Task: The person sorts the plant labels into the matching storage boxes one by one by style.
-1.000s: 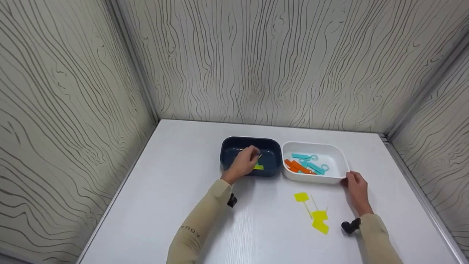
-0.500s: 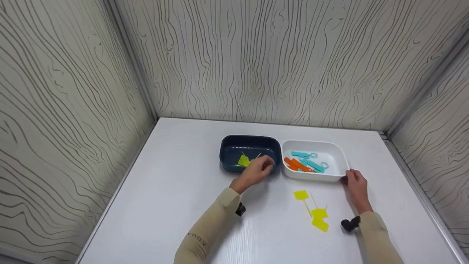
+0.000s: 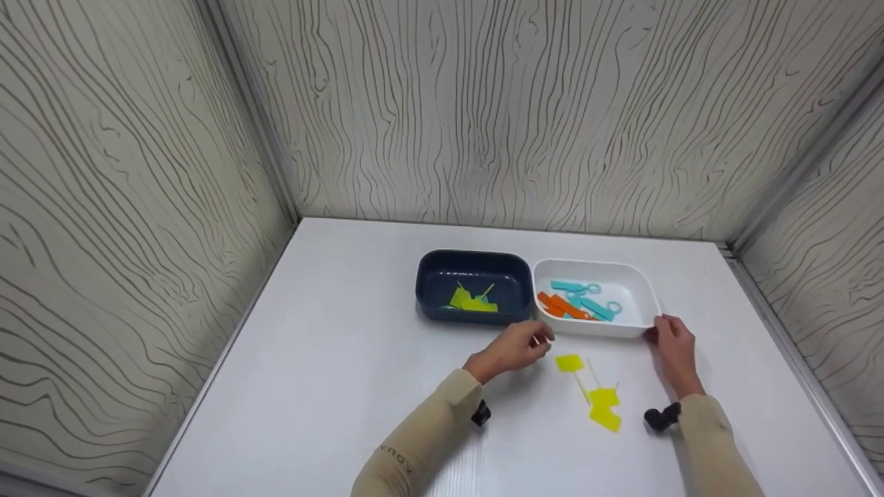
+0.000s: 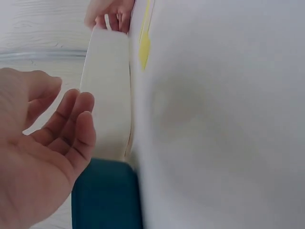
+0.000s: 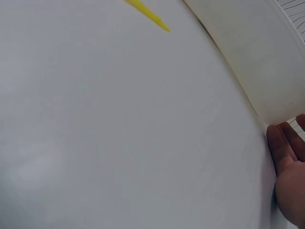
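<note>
My left hand (image 3: 514, 348) hovers over the table just in front of the two bins, its fingers loosely bent and holding nothing. In the left wrist view its palm and fingertips (image 4: 86, 126) show beside the white bin's wall. My right hand (image 3: 675, 351) grips the near right corner of the white bin (image 3: 601, 328), thumb at the rim and fingers low against the wall. Several yellow flag-shaped pieces (image 3: 605, 417) with thin sticks lie on the table between my hands. More yellow pieces (image 3: 476, 304) lie inside the dark blue bin (image 3: 476, 318).
Several turquoise ring-ended strips (image 3: 595, 308) and orange strips (image 3: 566, 306) lie in the white bin, which stands right beside the dark blue one. The white table (image 3: 331, 331) is bordered by wood-patterned panels (image 3: 476, 117) at the back and sides.
My left hand has come out of the dark blue bin and moved right and toward me, leaving yellow pieces there in plain sight. My right hand has stayed at the white bin's corner.
</note>
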The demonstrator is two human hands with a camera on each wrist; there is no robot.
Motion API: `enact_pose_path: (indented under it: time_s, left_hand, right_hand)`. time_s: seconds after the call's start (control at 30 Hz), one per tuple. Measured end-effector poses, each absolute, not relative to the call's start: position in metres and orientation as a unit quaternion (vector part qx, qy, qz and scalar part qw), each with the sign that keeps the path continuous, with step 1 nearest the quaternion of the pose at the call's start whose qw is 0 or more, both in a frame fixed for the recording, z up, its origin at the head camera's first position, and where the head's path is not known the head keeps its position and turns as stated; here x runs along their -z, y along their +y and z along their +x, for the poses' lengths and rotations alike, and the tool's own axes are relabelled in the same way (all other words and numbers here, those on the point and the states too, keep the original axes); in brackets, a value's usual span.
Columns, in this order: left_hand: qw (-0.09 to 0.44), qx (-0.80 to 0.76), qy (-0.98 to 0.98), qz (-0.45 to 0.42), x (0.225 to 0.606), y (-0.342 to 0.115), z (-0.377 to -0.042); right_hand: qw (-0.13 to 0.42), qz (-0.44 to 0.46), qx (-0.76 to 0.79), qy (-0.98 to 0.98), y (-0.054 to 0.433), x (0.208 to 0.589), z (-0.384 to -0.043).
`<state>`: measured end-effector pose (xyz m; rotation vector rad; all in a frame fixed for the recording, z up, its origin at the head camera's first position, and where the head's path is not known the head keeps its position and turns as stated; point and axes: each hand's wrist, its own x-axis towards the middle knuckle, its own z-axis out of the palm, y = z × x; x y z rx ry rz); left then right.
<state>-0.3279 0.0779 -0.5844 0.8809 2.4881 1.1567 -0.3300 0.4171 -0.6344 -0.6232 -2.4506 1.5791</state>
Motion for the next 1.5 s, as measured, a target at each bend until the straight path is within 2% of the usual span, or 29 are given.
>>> enact_pose_path:
  time_s: [0.27,0.43,0.53,0.67,1.27,1.5]
  left_hand:
    - [0.144,-0.266,0.890,0.340,0.595,0.107,-0.306]
    - [0.119,-0.176,0.903,0.373,0.598,0.122,-0.293]
    - [0.105,-0.144,0.906,0.384,0.601,0.129,-0.286]
    - [0.093,-0.120,0.905,0.397,0.605,0.138,-0.280]
    - [0.079,-0.063,0.917,0.386,0.612,0.159,-0.263]
    - [0.046,-0.048,0.914,0.401,0.612,0.156,-0.266]
  right_hand:
    - [0.076,-0.211,-0.525,-0.821,0.417,0.634,-0.331]
    - [0.077,-0.212,-0.523,-0.822,0.417,0.635,-0.331]
    - [0.096,-0.202,-0.526,-0.821,0.417,0.636,-0.330]
    - [0.106,-0.194,-0.531,-0.818,0.417,0.636,-0.329]
    - [0.083,-0.207,-0.529,-0.819,0.416,0.636,-0.328]
    - [0.091,-0.193,-0.531,-0.820,0.416,0.634,-0.326]
